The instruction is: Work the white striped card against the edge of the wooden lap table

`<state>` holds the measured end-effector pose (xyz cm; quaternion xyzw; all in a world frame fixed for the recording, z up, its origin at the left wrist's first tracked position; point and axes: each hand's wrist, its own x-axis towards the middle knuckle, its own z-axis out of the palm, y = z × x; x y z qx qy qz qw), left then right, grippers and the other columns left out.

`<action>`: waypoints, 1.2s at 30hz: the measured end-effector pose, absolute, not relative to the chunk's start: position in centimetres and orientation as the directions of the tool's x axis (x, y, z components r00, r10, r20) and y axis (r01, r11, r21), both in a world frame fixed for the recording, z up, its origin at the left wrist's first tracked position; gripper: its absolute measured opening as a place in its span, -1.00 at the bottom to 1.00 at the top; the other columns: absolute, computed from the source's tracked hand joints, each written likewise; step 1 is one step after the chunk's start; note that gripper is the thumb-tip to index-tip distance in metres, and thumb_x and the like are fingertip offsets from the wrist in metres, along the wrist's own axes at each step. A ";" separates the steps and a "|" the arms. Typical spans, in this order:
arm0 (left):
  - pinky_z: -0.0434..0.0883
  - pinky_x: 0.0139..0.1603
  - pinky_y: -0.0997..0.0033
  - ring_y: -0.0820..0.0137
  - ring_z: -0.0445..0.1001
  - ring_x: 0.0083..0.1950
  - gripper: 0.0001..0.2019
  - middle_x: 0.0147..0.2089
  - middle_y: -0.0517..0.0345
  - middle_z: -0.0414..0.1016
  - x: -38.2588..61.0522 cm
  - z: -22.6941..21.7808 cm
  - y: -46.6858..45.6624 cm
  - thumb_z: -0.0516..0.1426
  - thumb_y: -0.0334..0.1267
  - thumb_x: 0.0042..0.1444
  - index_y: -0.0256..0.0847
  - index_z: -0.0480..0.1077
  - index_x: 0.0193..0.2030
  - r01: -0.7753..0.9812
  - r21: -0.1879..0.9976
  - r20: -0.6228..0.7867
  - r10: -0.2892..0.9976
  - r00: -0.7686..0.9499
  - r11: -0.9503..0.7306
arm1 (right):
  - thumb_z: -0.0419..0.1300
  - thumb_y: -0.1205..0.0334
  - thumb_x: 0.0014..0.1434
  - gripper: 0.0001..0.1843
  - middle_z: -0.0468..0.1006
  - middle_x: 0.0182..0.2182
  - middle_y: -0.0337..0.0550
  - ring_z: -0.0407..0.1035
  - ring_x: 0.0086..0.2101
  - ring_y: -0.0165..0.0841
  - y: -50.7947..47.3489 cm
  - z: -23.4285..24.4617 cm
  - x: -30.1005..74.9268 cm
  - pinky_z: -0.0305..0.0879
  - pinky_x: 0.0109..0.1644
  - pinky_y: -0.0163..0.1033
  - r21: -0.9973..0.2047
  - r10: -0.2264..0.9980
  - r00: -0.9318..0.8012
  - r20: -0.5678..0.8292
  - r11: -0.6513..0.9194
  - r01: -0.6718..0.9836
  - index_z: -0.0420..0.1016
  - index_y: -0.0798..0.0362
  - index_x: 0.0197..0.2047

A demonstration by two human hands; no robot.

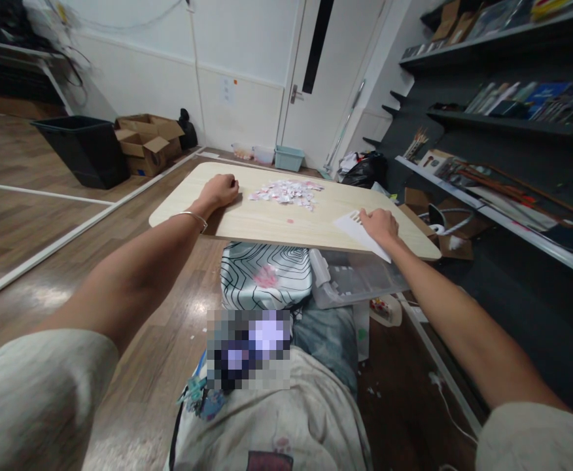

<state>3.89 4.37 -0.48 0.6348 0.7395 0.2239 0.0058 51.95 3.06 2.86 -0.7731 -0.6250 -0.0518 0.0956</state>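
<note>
Holding the left hand (222, 190), metal bangle (201, 220) at the wrist, with fingers curled in at the left part of a pale wooden tabletop (247, 222); cannot tell whether pinching anything. Resting the right hand (381, 226), fingers bent, on a white paper sheet (351, 229) toward the table's right end; cannot tell whether gripping or only pressing. Between the hands, heaped on the tabletop, white-and-pink paper scraps (289, 191). Below the near edge, a clear plastic box (365, 278). Beyond the table, a teal basin (289, 159).
</note>
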 end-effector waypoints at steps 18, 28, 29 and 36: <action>0.59 0.35 -0.08 -0.31 0.74 0.31 -0.56 0.19 -0.42 0.85 3.9 -0.3 4.4 0.19 0.03 0.53 -0.19 0.81 0.18 0.930 0.352 0.266 0.942 -0.206 0.104 | 0.13 -0.01 0.85 -0.38 0.88 0.33 0.47 0.76 0.39 0.20 3.8 2.2 51.8 0.62 0.42 0.04 -0.120 0.944 0.231 0.236 -0.208 0.971 0.96 0.21 0.38; 0.63 0.35 -0.09 -0.32 0.78 0.31 -0.54 0.23 -0.45 0.87 3.7 -0.4 4.5 0.19 -0.04 0.48 -0.22 0.84 0.21 0.952 0.287 0.253 0.951 -0.179 0.103 | 0.12 0.01 0.87 -0.38 0.85 0.38 0.47 0.74 0.43 0.22 3.5 2.3 51.7 0.60 0.51 0.07 -0.149 0.941 0.246 0.234 -0.215 0.965 0.97 0.21 0.37; 0.63 0.35 -0.09 -0.32 0.79 0.33 -0.53 0.25 -0.47 0.87 3.7 -0.5 4.5 0.18 -0.06 0.48 -0.24 0.84 0.22 0.955 0.281 0.252 0.952 -0.171 0.097 | 0.12 0.01 0.87 -0.38 0.85 0.38 0.48 0.74 0.43 0.22 3.5 2.3 51.7 0.60 0.50 0.07 -0.150 0.941 0.243 0.236 -0.212 0.966 0.97 0.22 0.36; 0.64 0.43 -0.13 -0.34 0.77 0.39 -0.48 0.29 -0.46 0.86 3.5 -0.6 4.5 0.23 -0.04 0.43 -0.24 0.82 0.33 0.944 0.318 0.270 0.945 -0.183 0.092 | 0.16 -0.04 0.85 -0.39 0.88 0.31 0.49 0.76 0.38 0.21 4.0 1.8 52.1 0.60 0.45 0.05 -0.171 0.935 0.243 0.260 -0.203 0.964 0.97 0.19 0.34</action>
